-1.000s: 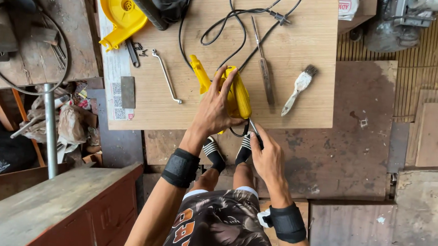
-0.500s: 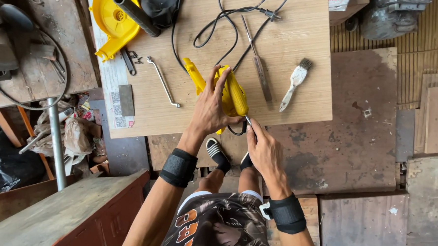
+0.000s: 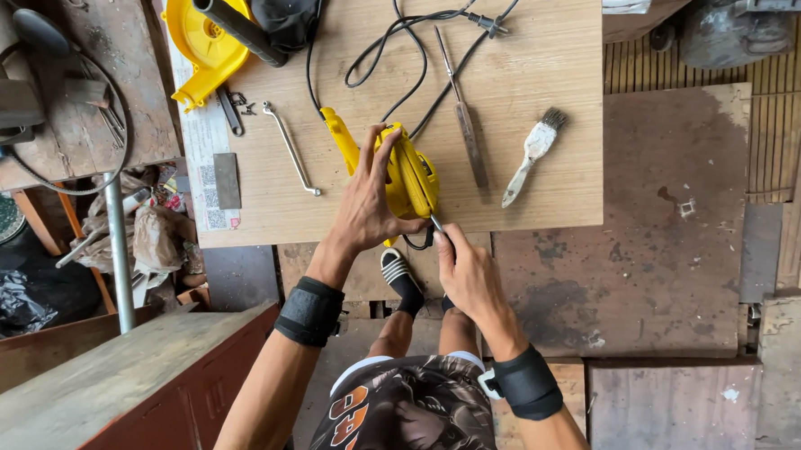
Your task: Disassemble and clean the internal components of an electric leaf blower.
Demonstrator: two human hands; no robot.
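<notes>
Landmark: the yellow plastic power-tool body (image 3: pixel 409 173), lying on its side at the near edge of the pale wooden desk (image 3: pixel 551 70), close to the person.

Left hand (image 3: pixel 365 210) is clamped over the tool body from the left, fingers spread across its top, probably pinning it flat so it can't twist. Right hand (image 3: pixel 466 273) is just below and right of the body, fingers pinched together on a thin metal-tipped driver (image 3: pixel 437 224) whose tip meets the body's near end (exact contact point too small to tell). Near-edge placement keeps both wrists off the desk and the work under the eyes.

Around the body:
- black power cord (image 3: pixel 399 45) loops away from it toward the far side of the desk
- long flat metal file with dark handle (image 3: pixel 464 120) just right of it, apart
- worn white-handled paintbrush (image 3: pixel 531 154) further right
- slim bent steel wrench (image 3: pixel 291 148) left of it
- round yellow plastic fan housing with a black tube (image 3: pixel 206 28) at far left, detached and well apart, likely parked clear of the working spot
- small dark screws or clips (image 3: pixel 241 104) near that housing

Both wrists wear black straps.
</notes>
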